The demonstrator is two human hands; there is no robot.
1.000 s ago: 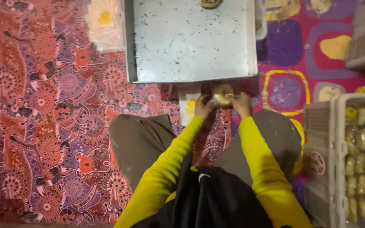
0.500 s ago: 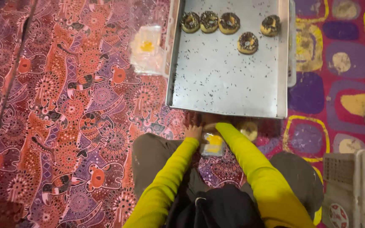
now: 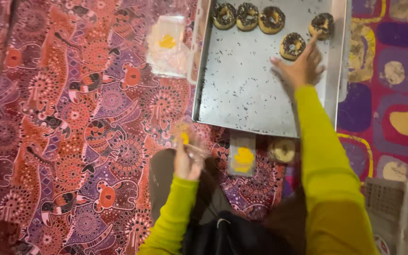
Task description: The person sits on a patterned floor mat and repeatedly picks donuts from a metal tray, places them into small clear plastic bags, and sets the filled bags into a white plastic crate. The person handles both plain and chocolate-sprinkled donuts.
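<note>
- Lower left of centre, the left hand (image 3: 187, 163) pinches a clear plastic bag (image 3: 185, 137), blurred, its mouth upward.
- Upper centre, a steel tray (image 3: 242, 94) runs lengthwise up the frame, flanked by a bag stack (image 3: 168, 45).
- Upper right, the right hand (image 3: 301, 68), fingers spread, touches a chocolate doughnut (image 3: 293, 45); four more line the tray's far edge.

Red-purple patterned mat (image 3: 72, 118), grey metal tray (image 3: 242, 94), chocolate-brown sprinkled doughnuts (image 3: 292, 45), yellow-green sleeves (image 3: 327, 156).

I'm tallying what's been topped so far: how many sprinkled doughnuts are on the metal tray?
5: three in a row along the top edge, one at the top right corner, one beside the right hand at.
</note>
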